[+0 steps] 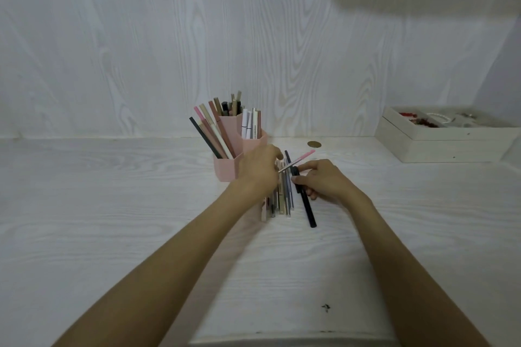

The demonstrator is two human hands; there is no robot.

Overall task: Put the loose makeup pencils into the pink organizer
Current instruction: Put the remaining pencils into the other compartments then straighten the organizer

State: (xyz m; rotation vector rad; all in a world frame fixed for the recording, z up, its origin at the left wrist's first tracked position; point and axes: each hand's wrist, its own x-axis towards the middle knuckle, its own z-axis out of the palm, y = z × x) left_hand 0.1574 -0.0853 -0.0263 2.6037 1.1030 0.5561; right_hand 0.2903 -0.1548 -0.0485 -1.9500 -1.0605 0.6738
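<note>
- White woodgrain desk [112,220], pink organizer [228,163] at centre.
- Left hand [260,169] pinches a pink pencil [298,160], tip toward two o'clock.
- Right hand [324,180] grips a black pencil [306,203].
- Loose pencils [282,200] lie between the hands.

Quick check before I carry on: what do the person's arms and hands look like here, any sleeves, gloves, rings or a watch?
Both forearms are bare up to the frame edge: no sleeves show. The left hand and right hand wear no gloves, and no watch or bracelet is visible at either wrist. I see no rings, though the fingers are small and slightly blurred.
</note>
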